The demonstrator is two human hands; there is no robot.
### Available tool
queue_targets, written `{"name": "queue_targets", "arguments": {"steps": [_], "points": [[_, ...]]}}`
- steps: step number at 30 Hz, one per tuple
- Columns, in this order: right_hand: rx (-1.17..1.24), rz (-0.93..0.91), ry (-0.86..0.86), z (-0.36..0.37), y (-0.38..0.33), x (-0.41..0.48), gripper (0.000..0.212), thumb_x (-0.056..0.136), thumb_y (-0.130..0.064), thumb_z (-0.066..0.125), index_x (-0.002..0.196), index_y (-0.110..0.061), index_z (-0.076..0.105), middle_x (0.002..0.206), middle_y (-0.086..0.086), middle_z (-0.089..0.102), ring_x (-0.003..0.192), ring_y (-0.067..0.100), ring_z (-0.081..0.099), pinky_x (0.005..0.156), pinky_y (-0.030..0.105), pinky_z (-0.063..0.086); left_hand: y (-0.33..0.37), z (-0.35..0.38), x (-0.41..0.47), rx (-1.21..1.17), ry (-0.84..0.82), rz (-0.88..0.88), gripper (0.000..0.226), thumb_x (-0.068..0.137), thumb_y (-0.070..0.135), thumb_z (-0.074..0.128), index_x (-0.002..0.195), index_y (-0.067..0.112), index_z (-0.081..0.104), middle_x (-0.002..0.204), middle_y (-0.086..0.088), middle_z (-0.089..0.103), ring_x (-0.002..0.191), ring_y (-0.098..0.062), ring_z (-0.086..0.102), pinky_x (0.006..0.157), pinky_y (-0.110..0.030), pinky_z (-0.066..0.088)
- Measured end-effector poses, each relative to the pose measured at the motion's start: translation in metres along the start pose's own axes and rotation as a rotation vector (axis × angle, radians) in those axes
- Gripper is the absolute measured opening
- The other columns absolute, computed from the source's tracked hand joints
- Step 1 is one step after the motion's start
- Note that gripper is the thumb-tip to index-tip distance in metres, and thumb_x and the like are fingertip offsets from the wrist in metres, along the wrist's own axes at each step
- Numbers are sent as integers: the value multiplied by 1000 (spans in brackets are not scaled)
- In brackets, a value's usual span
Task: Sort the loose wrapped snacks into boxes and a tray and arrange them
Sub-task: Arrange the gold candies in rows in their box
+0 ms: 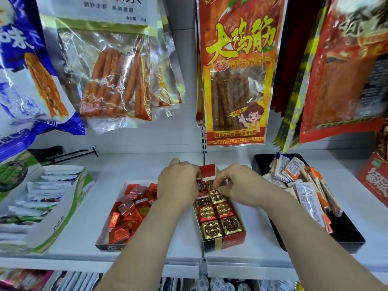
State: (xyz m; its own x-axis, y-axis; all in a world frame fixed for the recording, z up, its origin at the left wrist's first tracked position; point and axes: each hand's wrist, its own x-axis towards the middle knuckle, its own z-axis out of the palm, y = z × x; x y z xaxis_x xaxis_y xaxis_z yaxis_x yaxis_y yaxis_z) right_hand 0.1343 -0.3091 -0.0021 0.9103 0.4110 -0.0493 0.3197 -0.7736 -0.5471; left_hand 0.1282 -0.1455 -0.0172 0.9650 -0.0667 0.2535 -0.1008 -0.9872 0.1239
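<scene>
A red and gold box (225, 241) on the white shelf holds gold and red foil-wrapped square snacks (212, 228) laid in two neat rows. Both my hands work at its far end. My left hand (178, 182) pinches a small gold-wrapped piece (199, 177) over the back row. My right hand (237, 184) pinches the edge of a gold square (216, 195) in the third row. To the left, a low white box (105, 238) holds several loose red foil snacks (130, 213) in a jumble. A black tray (346, 234) on the right holds orange-and-white wrapped bars (308, 198).
A green-and-white carton (63, 215) of flat packets stands at the left. A red box (375, 179) sits at the far right. Hanging snack bags (233, 70) fill the wall above the shelf. A metal peg hook (69, 153) lies at the back left.
</scene>
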Motion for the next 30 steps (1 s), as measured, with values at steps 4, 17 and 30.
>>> {"name": "queue_targets", "arguments": {"steps": [4,17,30], "points": [[20,-11,18,0,-1,-1,15,89,-14,63,96,-21,74,69,-23,50,59,-5,48,48,1,34,-2,6,1,-51,7,-18,36,84,10,61,117,24,63,105,1,64,108,-21,46,81,-32,46],[144,-35,-69,-6,4,-2,23,83,-21,72,106,-25,70,84,-14,66,55,-12,52,56,8,36,-13,-44,-16,-846,-284,-99,18,84,10,68,99,20,72,84,2,61,63,-2,53,58,-8,41],[-41,-1,-133,-6,-6,-6,37,86,-20,69,122,-26,64,96,-12,51,67,-5,42,56,7,27,-11,-25,-18,-469,-357,76,21,93,23,59,113,26,66,101,9,61,77,-1,50,68,-17,38]]}}
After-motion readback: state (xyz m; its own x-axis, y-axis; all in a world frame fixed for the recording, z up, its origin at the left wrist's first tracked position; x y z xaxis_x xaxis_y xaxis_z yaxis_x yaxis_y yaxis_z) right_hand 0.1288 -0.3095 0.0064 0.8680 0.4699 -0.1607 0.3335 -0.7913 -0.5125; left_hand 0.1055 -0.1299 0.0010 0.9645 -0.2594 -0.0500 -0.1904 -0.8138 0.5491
